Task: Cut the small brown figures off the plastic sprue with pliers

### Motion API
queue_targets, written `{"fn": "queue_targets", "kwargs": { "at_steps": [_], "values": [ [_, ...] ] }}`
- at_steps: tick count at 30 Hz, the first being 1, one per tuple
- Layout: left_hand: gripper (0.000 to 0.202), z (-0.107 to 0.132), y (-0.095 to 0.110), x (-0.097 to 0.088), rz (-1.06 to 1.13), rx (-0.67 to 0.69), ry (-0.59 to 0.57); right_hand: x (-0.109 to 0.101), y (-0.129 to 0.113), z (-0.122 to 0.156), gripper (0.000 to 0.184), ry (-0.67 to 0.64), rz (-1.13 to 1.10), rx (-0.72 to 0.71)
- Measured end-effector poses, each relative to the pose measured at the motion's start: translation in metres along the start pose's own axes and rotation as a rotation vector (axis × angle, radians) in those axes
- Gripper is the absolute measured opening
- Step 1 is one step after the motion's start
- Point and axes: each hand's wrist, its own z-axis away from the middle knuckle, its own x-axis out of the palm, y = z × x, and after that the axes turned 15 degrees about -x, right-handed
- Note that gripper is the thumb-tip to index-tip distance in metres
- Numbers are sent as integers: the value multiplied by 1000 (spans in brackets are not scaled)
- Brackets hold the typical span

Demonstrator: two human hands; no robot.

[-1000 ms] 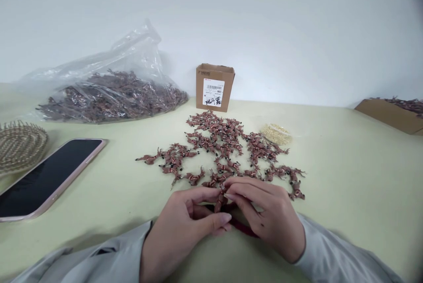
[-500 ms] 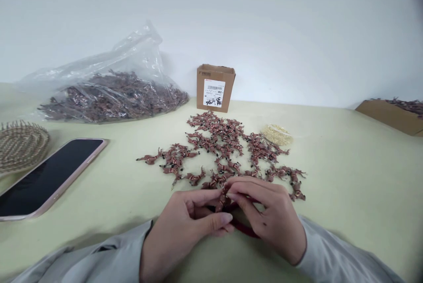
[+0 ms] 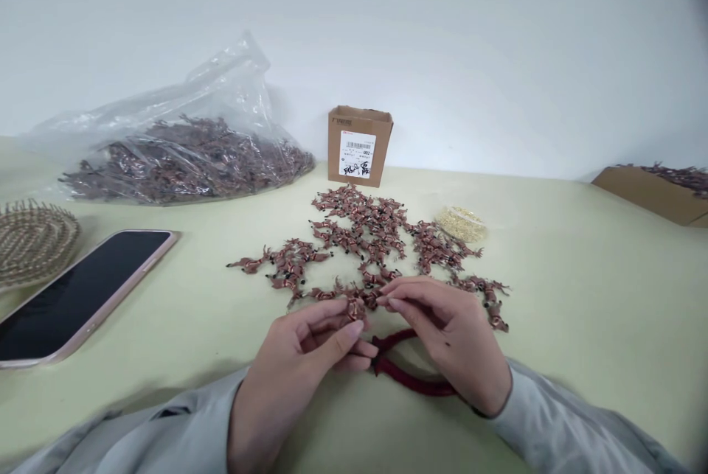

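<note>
Between the thumb and fingers of my left hand (image 3: 296,367) is a small brown reindeer figurine (image 3: 355,307) with reddish bands. My right hand (image 3: 456,337) is just to its right, thumb and index finger pinched together; whatever may be between those tips is too small to make out. Beneath the hands lie red-handled pliers (image 3: 412,380), with their head hidden by my left fingers and one handle partly by my right hand. Just beyond my fingertips spreads a loose pile of similar reindeer figurines (image 3: 368,220).
A small cardboard box (image 3: 361,146) stands against the wall behind the pile. Tiny gold pieces lie in a clear bag (image 3: 462,224). At left are a bulging plastic bag (image 3: 188,161), a phone (image 3: 82,297) and a hairbrush (image 3: 36,242). Another carton (image 3: 644,194) sits far right.
My left hand has shifted slightly left with the figurine, and my right hand has come apart from it. More of the pliers' red handles now shows between the hands.
</note>
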Motion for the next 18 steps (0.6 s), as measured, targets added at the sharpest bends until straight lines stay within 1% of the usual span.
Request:
{"fn": "queue_targets", "kwargs": {
  "at_steps": [2, 5, 7, 10, 13, 18],
  "values": [
    [40, 2, 1, 0, 30, 21, 81, -2, 4, 0, 16, -30, 50, -35],
    [40, 2, 1, -1, 47, 29, 117, -4, 10, 0, 14, -117, 118, -45],
    [39, 2, -1, -3, 38, 29, 116, -3, 12, -2, 12, -179, 122, -30],
    [35, 4, -3, -6, 41, 55, 112, 2, 10, -6, 11, -270, 62, -36],
    [31, 8, -6, -11, 53, 67, 85, 10, 7, -10, 11, -320, 39, -65],
    [23, 8, -7, -17, 60, 46, 38, 20, 5, -12, 12, -416, 51, -115]
  ]
}}
